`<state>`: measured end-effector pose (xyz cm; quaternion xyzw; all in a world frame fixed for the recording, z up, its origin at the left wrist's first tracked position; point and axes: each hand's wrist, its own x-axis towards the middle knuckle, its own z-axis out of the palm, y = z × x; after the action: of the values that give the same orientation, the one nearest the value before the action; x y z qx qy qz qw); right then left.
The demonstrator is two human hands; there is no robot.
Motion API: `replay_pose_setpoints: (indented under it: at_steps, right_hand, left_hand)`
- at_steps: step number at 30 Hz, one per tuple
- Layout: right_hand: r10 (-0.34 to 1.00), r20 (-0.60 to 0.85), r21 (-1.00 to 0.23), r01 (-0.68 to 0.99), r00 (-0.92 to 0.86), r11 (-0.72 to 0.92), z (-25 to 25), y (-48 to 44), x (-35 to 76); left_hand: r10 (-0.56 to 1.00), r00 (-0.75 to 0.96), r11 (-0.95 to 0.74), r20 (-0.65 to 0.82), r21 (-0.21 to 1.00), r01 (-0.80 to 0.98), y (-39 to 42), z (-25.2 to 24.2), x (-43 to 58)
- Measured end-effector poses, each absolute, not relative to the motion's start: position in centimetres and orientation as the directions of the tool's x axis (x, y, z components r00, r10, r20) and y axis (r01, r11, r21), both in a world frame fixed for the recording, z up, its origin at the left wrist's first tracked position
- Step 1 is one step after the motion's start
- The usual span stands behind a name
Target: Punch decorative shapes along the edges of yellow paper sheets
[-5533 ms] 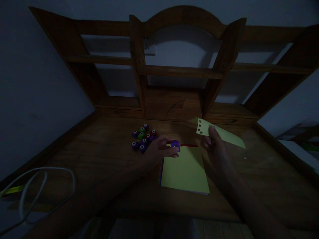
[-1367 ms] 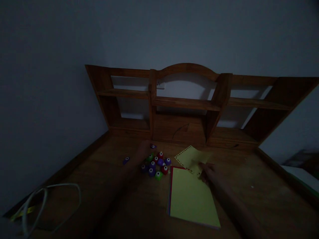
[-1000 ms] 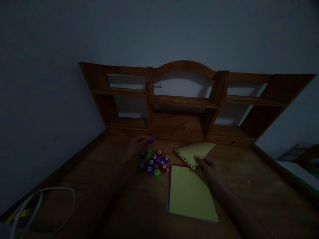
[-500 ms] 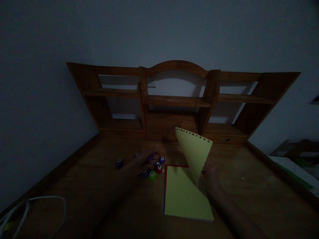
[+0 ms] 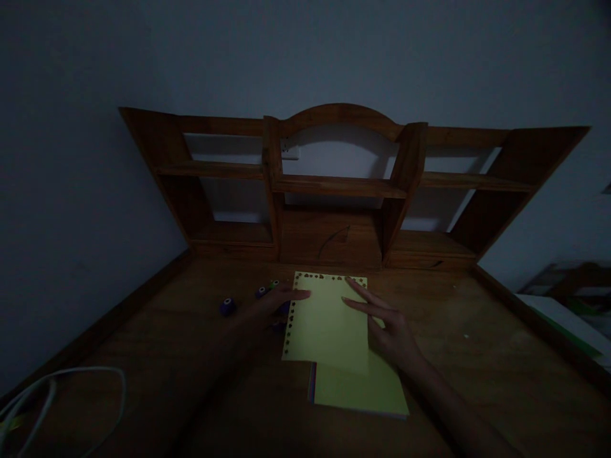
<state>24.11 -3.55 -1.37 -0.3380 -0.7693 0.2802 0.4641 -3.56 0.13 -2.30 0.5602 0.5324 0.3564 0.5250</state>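
Note:
A yellow sheet with small shapes punched along its top and left edges overlaps a stack of coloured paper, whose top sheet is also yellow. My left hand grips the sheet's upper left edge, its thumb on top and the other fingers partly hidden beneath. On the sheet's upper right, my right hand rests with its fingers spread. Small purple punches stand left of my left hand, and a green one shows just behind it. Others are partly covered by the hand and sheet.
A wooden shelf unit stands along the back of the wooden desk. White cables loop at the lower left. Beyond the desk's right edge lie white and green sheets. Tiny scraps dot the desk's right side.
The punched sheet has swung down and left from a raised, tilted position to lie over the stack and punches. My left hand now grips its edge; my right hand has opened on its surface.

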Motion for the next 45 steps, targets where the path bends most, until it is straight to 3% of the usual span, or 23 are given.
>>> replay_pose_setpoints:
  at_steps: [3,8,10,13,15,17,20,23,26,30,35,38,42,45]
  right_hand:
    - [0.867,0.469,-0.862,0.123,-0.169,0.491,-0.7,-3.6,23.8]
    - [0.981,0.188,-0.968,-0.158,0.055,0.194,-0.8,-2.3,23.8]
    - [0.999,0.048,-0.97,-0.239,0.018,0.051,-1.3,-1.5,24.0]
    - [0.951,-0.104,-0.947,-0.262,-0.292,-0.184,-2.1,-1.0,23.7]
    - [0.914,-0.071,-0.957,-0.231,-0.4,-0.176,-2.4,-1.4,23.2]
    - [0.919,-0.004,-0.967,-0.234,-0.394,-0.104,-2.5,-2.1,22.6]
    - [0.978,-0.039,-0.973,-0.217,-0.207,-0.084,-2.3,-2.9,22.3]
    - [0.993,-0.107,-0.983,-0.153,0.047,-0.099,-2.1,-3.0,23.2]
    - [0.987,-0.083,-0.992,-0.11,0.138,-0.068,-1.8,-2.9,24.3]
    - [0.996,-0.084,-0.994,-0.067,-0.005,-0.084,-1.3,-3.1,24.7]
    - [0.974,-0.176,-0.984,0.062,-0.143,-0.169,-1.3,-3.3,24.3]
    - [0.971,-0.187,-0.98,-0.04,-0.149,-0.195,-1.6,-2.6,24.5]
    - [0.983,-0.08,-0.944,-0.303,-0.167,-0.129,-2.1,-1.0,24.8]
    - [0.958,-0.041,-0.943,-0.306,-0.285,-0.131,-2.7,-0.7,24.2]
  left_hand:
    - [0.939,0.219,0.253,-0.266,0.964,0.084,0.0,-1.5,-3.2]
    - [0.958,0.214,0.202,-0.191,0.979,-0.028,0.5,-1.2,-2.3]
    - [0.979,0.157,0.142,-0.128,0.986,-0.081,0.7,-1.3,-2.0]
    - [0.995,0.087,0.061,-0.053,0.994,-0.093,0.6,-1.4,-1.4]
    - [0.997,0.075,0.015,-0.014,1.0,-0.017,0.3,-1.6,-0.7]
    - [0.995,0.101,-0.023,0.015,0.997,0.077,-0.2,-1.8,0.1]
    - [0.98,0.197,-0.041,0.013,0.99,0.136,-0.8,-2.4,1.0]
    - [0.953,0.3,-0.069,0.043,0.995,0.077,-0.7,-2.9,1.1]
    - [0.931,0.343,-0.132,0.125,0.991,-0.004,0.4,-3.0,-0.1]
    - [0.946,0.282,-0.159,0.16,0.987,-0.026,1.9,-3.0,-1.9]
    - [0.975,0.207,-0.111,0.075,0.979,0.168,1.6,-2.4,-2.3]
    - [0.983,0.181,-0.086,0.042,0.967,0.239,1.1,-1.8,-1.9]
    - [0.997,0.042,-0.067,0.061,0.987,0.144,1.1,-1.6,-1.7]
    - [0.998,0.044,-0.053,0.049,0.995,0.087,1.1,-1.9,-1.5]
